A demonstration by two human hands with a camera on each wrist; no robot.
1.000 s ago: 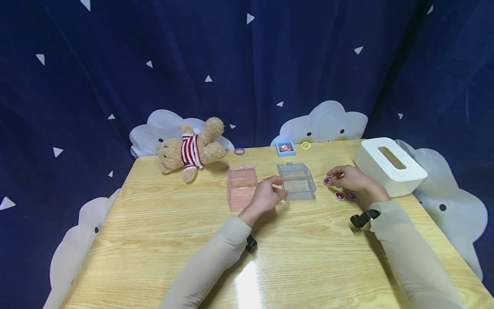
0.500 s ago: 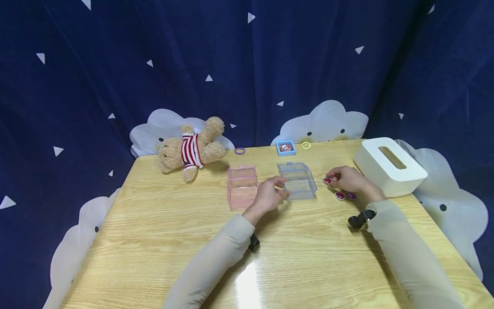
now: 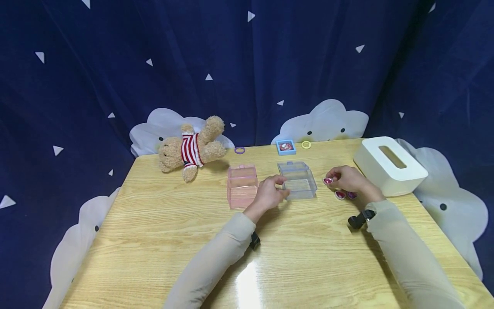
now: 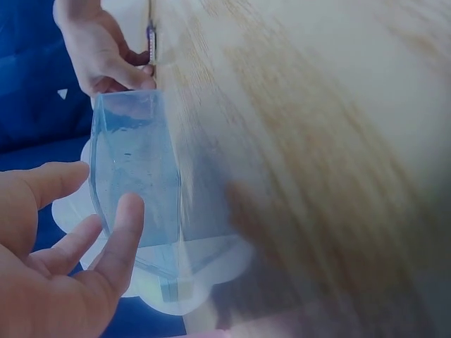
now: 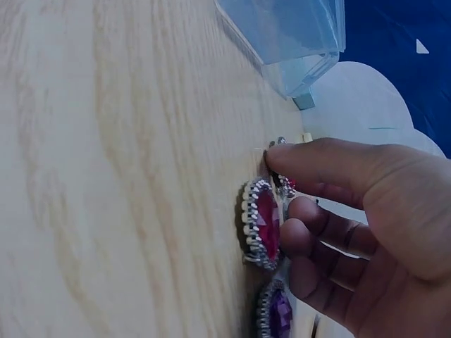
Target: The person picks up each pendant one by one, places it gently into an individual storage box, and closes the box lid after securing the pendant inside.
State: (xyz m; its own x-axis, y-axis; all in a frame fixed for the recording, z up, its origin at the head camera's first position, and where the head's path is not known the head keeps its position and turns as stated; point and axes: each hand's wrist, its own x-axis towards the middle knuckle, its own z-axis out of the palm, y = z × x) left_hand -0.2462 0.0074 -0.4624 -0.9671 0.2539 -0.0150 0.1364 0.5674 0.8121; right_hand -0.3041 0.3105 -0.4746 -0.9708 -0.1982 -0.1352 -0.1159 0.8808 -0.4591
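My right hand (image 3: 347, 179) pinches a red gem with a silvery beaded edge (image 3: 327, 180) between thumb and fingers, low over the table right of the clear bluish box. Just nearer me lie a second red gem (image 5: 266, 224) and a purple gem (image 5: 280, 313), side by side; in the right wrist view my curled fingers overlap them. The clear box (image 3: 313, 189) stands with its lid raised at the back. At its left side is my left hand (image 3: 267, 193), fingers spread loosely, fingertips right at the box wall (image 4: 137, 162).
An open pink clear box (image 3: 242, 198) stands left of the bluish one. Behind them are a purple ring (image 3: 239, 150), a blue-framed square (image 3: 286, 147) and a yellow ring (image 3: 306, 145). A teddy bear (image 3: 191, 150) lies back left; a white tissue box (image 3: 390, 165) stands right.
The red gem in my right hand has tilted and shifted slightly while my fingers stay around it. My left hand has edged a little to the right beside the bluish box.
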